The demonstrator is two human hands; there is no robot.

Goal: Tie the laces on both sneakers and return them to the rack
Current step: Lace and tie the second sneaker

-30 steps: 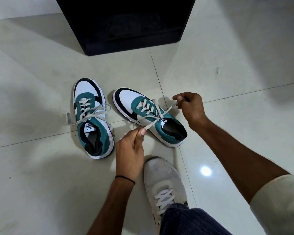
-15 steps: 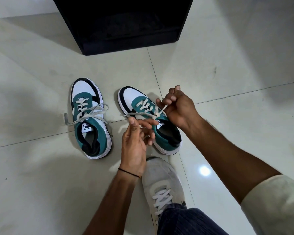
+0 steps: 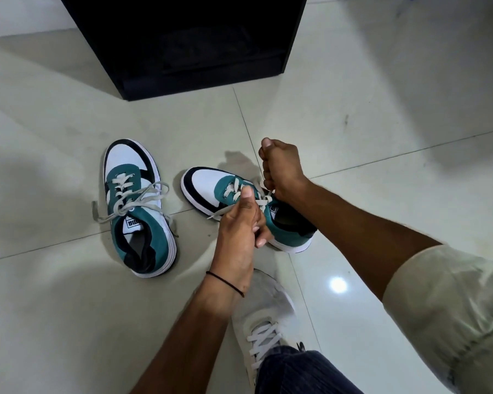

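The left sneaker (image 3: pixel 138 211) lay well left of both hands, its laces apparently already bowed. The right sneaker (image 3: pixel 239 206) sat under the fingers, unfinished: the left hand (image 3: pixel 238 234) and right hand (image 3: pixel 281 169) each pinched a lace end (image 3: pixel 264 199). Beyond the fingertips stood the dark rack (image 3: pixel 188 44) on the pale glossy tiled floor (image 3: pixel 382 123); both shoes awaited returning.
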